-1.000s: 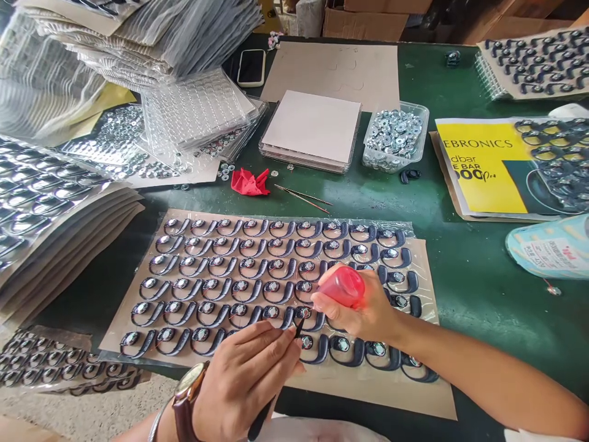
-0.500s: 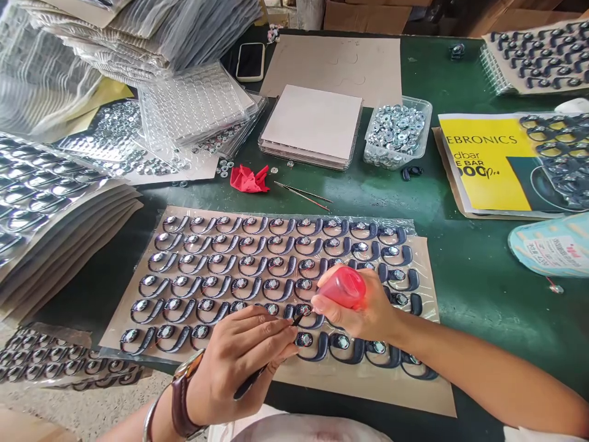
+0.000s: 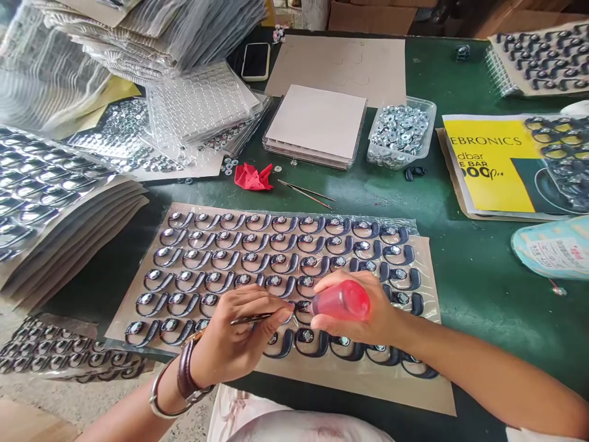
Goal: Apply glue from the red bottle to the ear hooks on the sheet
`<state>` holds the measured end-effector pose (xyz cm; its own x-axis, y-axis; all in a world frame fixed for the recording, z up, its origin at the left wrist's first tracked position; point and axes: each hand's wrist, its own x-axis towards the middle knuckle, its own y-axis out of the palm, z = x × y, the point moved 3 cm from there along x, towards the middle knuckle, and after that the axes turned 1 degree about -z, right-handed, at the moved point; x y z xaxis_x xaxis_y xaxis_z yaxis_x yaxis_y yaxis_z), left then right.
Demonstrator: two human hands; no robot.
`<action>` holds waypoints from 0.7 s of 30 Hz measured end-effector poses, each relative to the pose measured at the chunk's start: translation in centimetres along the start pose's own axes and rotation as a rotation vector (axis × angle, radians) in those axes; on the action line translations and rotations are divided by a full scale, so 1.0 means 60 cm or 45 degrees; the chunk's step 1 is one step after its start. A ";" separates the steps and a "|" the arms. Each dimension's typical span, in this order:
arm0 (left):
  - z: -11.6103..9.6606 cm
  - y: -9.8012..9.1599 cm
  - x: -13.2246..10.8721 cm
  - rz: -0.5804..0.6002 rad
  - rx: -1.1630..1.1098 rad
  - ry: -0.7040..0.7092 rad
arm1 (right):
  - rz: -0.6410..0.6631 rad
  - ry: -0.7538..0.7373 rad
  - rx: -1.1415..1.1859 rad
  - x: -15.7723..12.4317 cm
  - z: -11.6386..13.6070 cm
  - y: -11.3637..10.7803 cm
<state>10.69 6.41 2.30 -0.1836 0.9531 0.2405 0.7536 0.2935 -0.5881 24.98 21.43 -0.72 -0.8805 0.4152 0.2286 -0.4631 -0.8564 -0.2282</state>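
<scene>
My left hand (image 3: 243, 337) is closed around slim tweezers (image 3: 251, 318), whose tip end reaches toward a part near the middle of the sheet. In my right hand (image 3: 384, 313) is a red translucent squeeze bottle (image 3: 347, 300), tilted with its nozzle pointing left at the same part. Both hands hover over a brown card sheet (image 3: 368, 388) under clear film. Rows of black curved earpiece-like parts (image 3: 305, 341) with round silver discs cover it. Fingers and bottle hide several of the middle parts.
Beyond the sheet lie a second pair of tweezers (image 3: 306, 194), a crumpled red cloth (image 3: 254, 177) and a clear tub (image 3: 435, 132) of metal discs. Stacked trays (image 3: 207, 107) and a phone (image 3: 256, 62) are behind. A layered stack (image 3: 69, 224) stands left; a yellow box panel (image 3: 485, 178) lies right.
My left hand has shifted slightly left and turned, so the tweezers lie flatter. The bottle has tipped lower, bringing its nozzle to the part. The view has moved slightly.
</scene>
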 end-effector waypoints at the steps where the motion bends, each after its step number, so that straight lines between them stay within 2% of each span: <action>1: -0.002 0.001 -0.003 -0.007 0.006 0.038 | 0.028 0.120 0.091 0.002 0.004 -0.007; 3: -0.009 0.005 -0.011 0.009 0.040 0.173 | 0.117 0.373 0.269 0.006 0.015 -0.027; 5: -0.020 0.011 -0.021 0.045 0.130 0.341 | 0.202 0.504 0.340 0.012 0.029 -0.052; 9: -0.037 0.022 -0.036 0.089 0.419 0.527 | 0.351 0.568 0.281 0.030 0.045 -0.091; 12: -0.043 0.023 -0.039 0.116 0.504 0.535 | 0.408 0.583 0.284 0.048 0.034 -0.088; 15: -0.043 0.017 -0.034 0.104 0.510 0.523 | 0.312 0.540 0.228 0.066 0.010 -0.066; 19: -0.035 0.009 -0.017 0.092 0.562 0.566 | 0.079 0.304 0.049 0.079 -0.017 -0.036; 21: -0.028 0.011 -0.009 0.115 0.589 0.580 | 0.028 0.242 0.049 0.078 -0.027 -0.026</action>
<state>12.33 5.94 3.06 0.2304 0.8789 0.4178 0.3858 0.3117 -0.8683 21.42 25.20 -0.85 -0.8953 0.4436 0.0403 -0.4426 -0.8756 -0.1937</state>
